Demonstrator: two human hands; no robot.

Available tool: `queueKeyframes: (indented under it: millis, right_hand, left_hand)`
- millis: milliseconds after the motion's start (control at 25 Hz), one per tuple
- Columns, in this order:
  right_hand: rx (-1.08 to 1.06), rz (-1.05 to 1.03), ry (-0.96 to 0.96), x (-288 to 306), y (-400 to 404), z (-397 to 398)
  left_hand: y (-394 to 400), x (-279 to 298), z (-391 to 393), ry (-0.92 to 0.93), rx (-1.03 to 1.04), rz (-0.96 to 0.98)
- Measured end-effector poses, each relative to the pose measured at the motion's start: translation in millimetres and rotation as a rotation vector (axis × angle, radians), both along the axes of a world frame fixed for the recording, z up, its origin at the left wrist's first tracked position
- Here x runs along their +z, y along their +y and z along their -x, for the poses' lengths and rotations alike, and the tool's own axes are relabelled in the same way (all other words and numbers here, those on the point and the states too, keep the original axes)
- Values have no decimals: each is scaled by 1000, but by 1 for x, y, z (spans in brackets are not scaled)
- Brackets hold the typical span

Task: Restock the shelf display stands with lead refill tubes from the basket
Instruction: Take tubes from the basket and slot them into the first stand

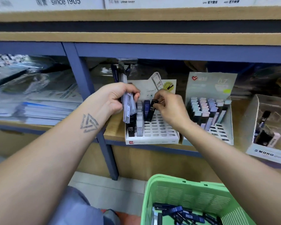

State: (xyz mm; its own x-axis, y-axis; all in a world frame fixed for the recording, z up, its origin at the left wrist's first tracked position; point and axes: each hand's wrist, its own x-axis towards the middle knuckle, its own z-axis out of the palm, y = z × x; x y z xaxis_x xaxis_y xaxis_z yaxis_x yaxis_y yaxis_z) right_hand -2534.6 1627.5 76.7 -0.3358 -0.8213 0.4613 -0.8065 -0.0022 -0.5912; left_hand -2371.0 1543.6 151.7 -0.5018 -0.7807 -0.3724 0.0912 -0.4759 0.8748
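Green and slatted, the basket (pixel 185 198) sits lowest and closest, below the stand (pixel 152 137), with dark refill tubes (pixel 182 213) loose in its bottom.

Above it, the right hand (pixel 170 108) pinches the cap of a black tube (pixel 152 111) between fingertips and thumb, its foot angled down toward the stand's grid of slots. The left hand (pixel 115 98), just left of the stand's back card, is curled round a bundle of pale tubes (pixel 128 109) that hang down from its fingers.

To seat the black tube well, I judge it should be brought upright over an open slot beside the navy tube (pixel 146 109) already standing there, then pushed straight down until it stops; going in tilted risks catching the slot edge or knocking its neighbours. Filling rows from the back forward would keep the print legible, and the left hand ought to hold its bundle clear of the stand meanwhile.

Print reads "HB 0.5" on the held tube, on the two front tubes at the stand's left, and on the back card. Right of the stand, a second stand (pixel 209 111) shows "0.7" on its card above rows of pastel tubes. Further right, a box (pixel 266 143) reads "MONO". High above the stand, a sign (pixel 65 1) says "since 1905". Left of the stand lie stacked plastic-wrapped paper goods (pixel 39 109).
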Motion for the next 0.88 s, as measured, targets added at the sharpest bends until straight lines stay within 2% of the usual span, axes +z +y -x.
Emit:
queueKeyframes:
  millis: [160, 480, 680, 880]
  right_hand:
    - [36, 3, -92, 4, -7, -7]
    - [-11, 24, 4, 28, -2, 6]
    - [-116, -3, 137, 14, -20, 6]
    - [-130, -51, 179, 3, -28, 1]
  left_hand:
    - [-8, 0, -9, -1, -14, 0]
    - [-18, -4, -19, -26, 2, -5]
    - [-13, -3, -17, -12, -17, -9]
    - [-9, 0, -13, -5, -21, 8]
